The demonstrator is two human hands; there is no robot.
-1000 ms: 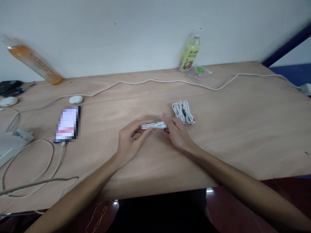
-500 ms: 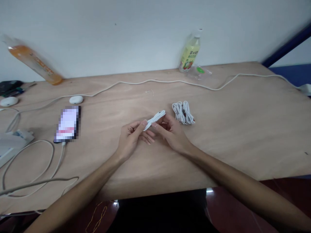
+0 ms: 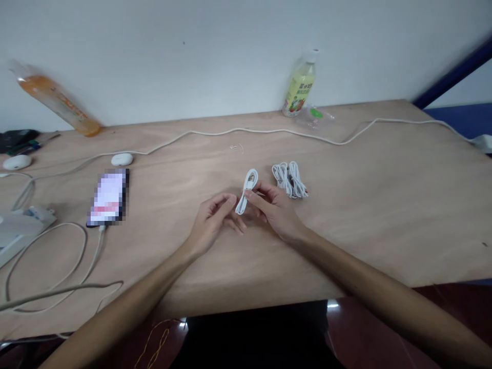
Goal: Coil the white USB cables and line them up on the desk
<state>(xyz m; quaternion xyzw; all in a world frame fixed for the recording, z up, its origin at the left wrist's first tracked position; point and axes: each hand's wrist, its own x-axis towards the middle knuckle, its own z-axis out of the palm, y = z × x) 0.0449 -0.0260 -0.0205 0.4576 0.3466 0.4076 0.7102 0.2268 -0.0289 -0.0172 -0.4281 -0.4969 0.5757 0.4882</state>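
A white charging cable (image 3: 250, 178), coiled into a narrow bundle and tied in at its middle, is held above the table. My right hand (image 3: 274, 207) pinches its waist between thumb and fingers. A metal plug shows inside the upper loop. Just left of the bundle is my left hand (image 3: 215, 218), its thumb tip close to the coil and its lower fingers spread. Whether a hidden left finger touches the cable is unclear. To the right of my right hand lie several similar coiled white cables (image 3: 290, 179), side by side.
Small white tie pieces (image 3: 237, 148) lie beyond my hands. A long white cord (image 3: 265, 130) crosses the table. A phone (image 3: 108, 197) on a charging lead, a white oval case (image 3: 122, 159) and an orange bottle (image 3: 57, 105) are leftward; a yellow-green bottle (image 3: 300, 89) stands by the wall.
The coiled cable has turned from a slant to nearly upright in my right hand. My left thumb has come off it, and the left hand sits slightly apart.
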